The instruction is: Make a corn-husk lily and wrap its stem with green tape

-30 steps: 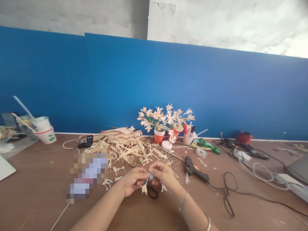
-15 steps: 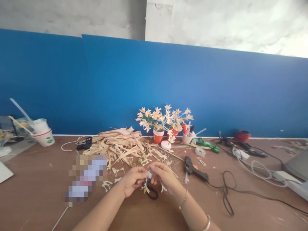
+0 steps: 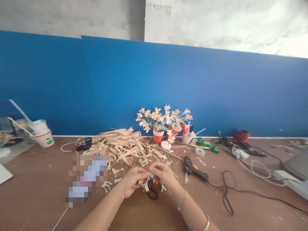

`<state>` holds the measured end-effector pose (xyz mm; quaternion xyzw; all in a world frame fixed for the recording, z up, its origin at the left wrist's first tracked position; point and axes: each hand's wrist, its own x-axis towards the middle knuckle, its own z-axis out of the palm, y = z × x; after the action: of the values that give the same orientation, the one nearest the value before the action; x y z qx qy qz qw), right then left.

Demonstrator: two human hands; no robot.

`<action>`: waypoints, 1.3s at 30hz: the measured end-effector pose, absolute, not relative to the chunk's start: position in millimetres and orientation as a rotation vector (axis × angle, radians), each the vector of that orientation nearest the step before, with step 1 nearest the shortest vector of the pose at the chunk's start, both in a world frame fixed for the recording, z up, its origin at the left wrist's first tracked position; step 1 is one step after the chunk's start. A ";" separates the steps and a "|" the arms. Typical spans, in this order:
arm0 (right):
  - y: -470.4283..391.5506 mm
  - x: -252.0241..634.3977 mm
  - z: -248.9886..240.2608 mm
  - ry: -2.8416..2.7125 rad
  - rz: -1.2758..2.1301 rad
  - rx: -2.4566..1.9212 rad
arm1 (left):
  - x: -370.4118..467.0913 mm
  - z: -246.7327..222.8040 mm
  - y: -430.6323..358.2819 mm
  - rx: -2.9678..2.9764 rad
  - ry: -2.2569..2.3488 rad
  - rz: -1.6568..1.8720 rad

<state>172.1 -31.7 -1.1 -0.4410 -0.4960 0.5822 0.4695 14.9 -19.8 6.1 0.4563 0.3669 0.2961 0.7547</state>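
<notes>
Above the near middle of the table, my left hand [image 3: 134, 180] pinches the thin stem of a small husk flower [image 3: 146, 187], which hangs petals down. My right hand [image 3: 163, 175] is closed beside it, fingertips on a short pale blue strip [image 3: 151, 175] against the stem. Whether the strip is tape I cannot tell. Under the hands lies a black loop [image 3: 152, 193], partly hidden. Cut husk pieces [image 3: 118, 171] lie near my left hand, and a heap of dry husk strips [image 3: 122, 144] is behind them.
Two red cups, one in front [image 3: 158, 137], hold husk flowers [image 3: 156, 117] before the blue partition [image 3: 168, 73]. A black glue gun [image 3: 194, 170] and its cord lie right. Nearby are a tape roll [image 3: 200, 151] and a round white lid [image 3: 166, 145]. Paper cups [image 3: 43, 138] stand far left.
The flower between my hands has turned, its petals now narrower in view. My right fingers have shifted slightly on the blue strip, which looks darker. Everything else stays in place.
</notes>
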 end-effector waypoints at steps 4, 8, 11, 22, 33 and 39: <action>-29.4 174.9 -5.7 -1.199 1.428 -1.089 | 13.6 7.0 -19.8 0.967 0.773 0.612; -27.2 177.1 -8.8 -1.228 1.422 -1.111 | 13.7 3.8 -19.4 0.969 0.835 0.607; -25.7 176.8 -9.8 -1.241 1.390 -1.130 | 14.6 3.0 -19.7 0.988 0.866 0.636; -35.8 189.6 2.0 -1.920 0.772 -1.440 | 6.4 1.3 -6.7 0.956 0.957 0.938; -59.6 168.3 10.2 -2.438 0.393 -1.641 | 8.1 8.4 -7.6 0.937 0.970 1.018; -61.2 165.8 10.0 -2.390 0.426 -1.696 | 8.1 4.4 -5.8 0.919 0.984 1.066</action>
<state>165.8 -61.2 10.0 -0.5703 -0.8038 0.1434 0.0900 8.1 -5.8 4.4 0.4051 0.4337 0.4700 0.6534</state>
